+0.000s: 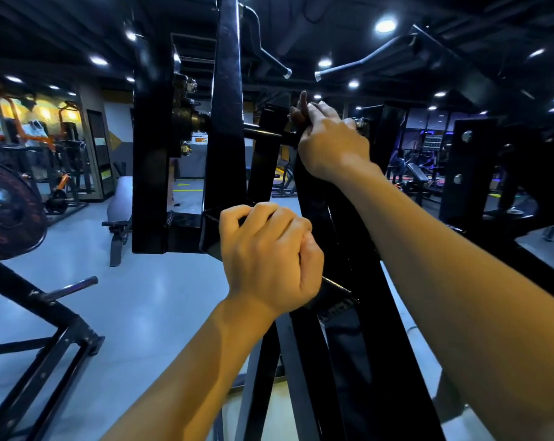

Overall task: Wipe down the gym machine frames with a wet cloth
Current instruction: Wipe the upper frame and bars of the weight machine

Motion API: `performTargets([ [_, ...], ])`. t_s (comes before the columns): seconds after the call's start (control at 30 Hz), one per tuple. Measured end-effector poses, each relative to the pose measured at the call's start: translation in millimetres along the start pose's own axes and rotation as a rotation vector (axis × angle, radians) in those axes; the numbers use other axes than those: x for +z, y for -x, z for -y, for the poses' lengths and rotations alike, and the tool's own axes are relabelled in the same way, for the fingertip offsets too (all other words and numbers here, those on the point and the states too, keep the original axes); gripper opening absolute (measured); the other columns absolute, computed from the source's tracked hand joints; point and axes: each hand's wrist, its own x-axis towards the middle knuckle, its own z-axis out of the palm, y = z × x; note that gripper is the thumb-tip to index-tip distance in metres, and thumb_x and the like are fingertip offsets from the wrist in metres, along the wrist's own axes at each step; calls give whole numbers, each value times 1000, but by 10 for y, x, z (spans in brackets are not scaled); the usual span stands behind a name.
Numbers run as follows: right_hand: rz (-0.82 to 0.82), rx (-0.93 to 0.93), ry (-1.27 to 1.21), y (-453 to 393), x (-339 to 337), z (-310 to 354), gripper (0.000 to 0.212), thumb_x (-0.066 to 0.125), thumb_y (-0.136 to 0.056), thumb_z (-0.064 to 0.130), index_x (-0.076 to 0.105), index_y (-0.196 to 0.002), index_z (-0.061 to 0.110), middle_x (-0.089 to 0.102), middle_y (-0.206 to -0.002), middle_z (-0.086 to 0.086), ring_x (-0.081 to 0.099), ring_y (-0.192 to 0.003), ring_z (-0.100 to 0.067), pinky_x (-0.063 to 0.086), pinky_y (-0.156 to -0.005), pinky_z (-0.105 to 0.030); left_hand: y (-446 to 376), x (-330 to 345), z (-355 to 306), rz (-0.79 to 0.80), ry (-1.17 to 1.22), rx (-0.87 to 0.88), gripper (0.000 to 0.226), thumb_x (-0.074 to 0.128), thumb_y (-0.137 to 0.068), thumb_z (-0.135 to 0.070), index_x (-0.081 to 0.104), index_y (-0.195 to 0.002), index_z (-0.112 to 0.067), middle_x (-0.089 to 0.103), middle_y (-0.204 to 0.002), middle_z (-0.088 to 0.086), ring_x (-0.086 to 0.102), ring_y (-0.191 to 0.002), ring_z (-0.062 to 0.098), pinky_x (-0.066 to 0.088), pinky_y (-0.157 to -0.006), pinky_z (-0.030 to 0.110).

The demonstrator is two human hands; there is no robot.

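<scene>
A black steel gym machine frame [228,128] fills the middle of the view, with upright posts, a cross bar and slanted beams running down toward me. My right hand [331,140] is high on a slanted beam, pressing a small brown cloth [299,113] against the frame near the cross bar; only an edge of the cloth shows above my fingers. Lower down, my left hand [269,256] is closed around a black bracket of the same frame. Both forearms reach up from the bottom edge.
A weight plate [10,214] on a black rack stands at the left, with a chrome peg [70,288] sticking out below it. A grey bench [121,208] sits behind the frame. Two handle bars [358,63] hang overhead. The pale floor stretches left; more machines stand at right.
</scene>
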Motion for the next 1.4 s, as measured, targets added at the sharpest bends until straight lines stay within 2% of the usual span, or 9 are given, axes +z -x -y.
performTargets([
  [0.13,3,-25,153,441,63,17,66,41,-104,32,17,-165,29,9,-174,5,32,-144,-36,41,-104,-51,-1,-10,-17,10,-1,-13,34,44,-91,-23,71,-69,-18,68,-73,-7,64,-79,17,32,-84,36],
  [0.23,-56,-32,97,753,122,-54,62,40,-105,34,22,-164,32,12,-172,12,32,-143,-34,41,-101,-51,7,-5,-19,11,-7,-17,34,44,-91,-23,70,-69,-18,67,-72,-7,64,-78,17,31,-84,35],
  [0.37,-10,21,-30,129,24,-118,60,34,-106,33,23,-164,28,16,-172,11,27,-150,-35,33,-113,-52,0,1,0,21,14,-8,34,44,-90,-23,71,-70,-19,67,-72,-7,64,-78,17,32,-85,35],
  [0.5,28,76,-225,-110,23,-255,57,34,-103,35,31,-160,32,32,-167,4,42,-143,-36,35,-117,-49,-5,1,4,19,12,-10,35,43,-91,-24,70,-69,-19,67,-72,-8,64,-78,17,32,-85,35],
  [0.7,-1,20,-43,508,93,-346,61,36,-107,36,18,-165,29,12,-172,13,34,-146,-32,38,-108,-49,4,14,-21,-9,5,-27,36,42,-91,-24,69,-68,-18,66,-71,-7,63,-77,17,33,-83,37],
  [0.93,21,4,-96,-123,-2,-112,59,32,-106,32,22,-165,27,13,-172,12,29,-149,-34,32,-116,-50,3,8,-7,1,8,-1,35,43,-91,-24,70,-69,-19,68,-73,-8,64,-79,17,32,-84,36],
  [1.03,-6,-47,-29,149,-7,-142,60,37,-105,30,25,-164,28,18,-172,11,34,-147,-32,37,-112,-49,-3,-6,-23,9,19,-26,34,44,-90,-23,70,-69,-19,68,-73,-8,64,-79,16,32,-84,34],
  [1.17,-143,-69,8,589,84,-259,56,40,-105,33,33,-161,31,27,-169,13,39,-145,-27,45,-105,-46,-7,-11,-50,5,21,-38,33,45,-89,-23,69,-68,-19,67,-71,-8,64,-77,17,31,-83,34],
  [1.4,-2,-18,-117,-85,-10,-39,59,35,-104,30,28,-163,32,18,-171,16,31,-148,-27,34,-114,-48,-4,-19,-28,36,13,-34,34,45,-90,-24,71,-69,-19,68,-73,-8,64,-79,16,32,-85,35],
])
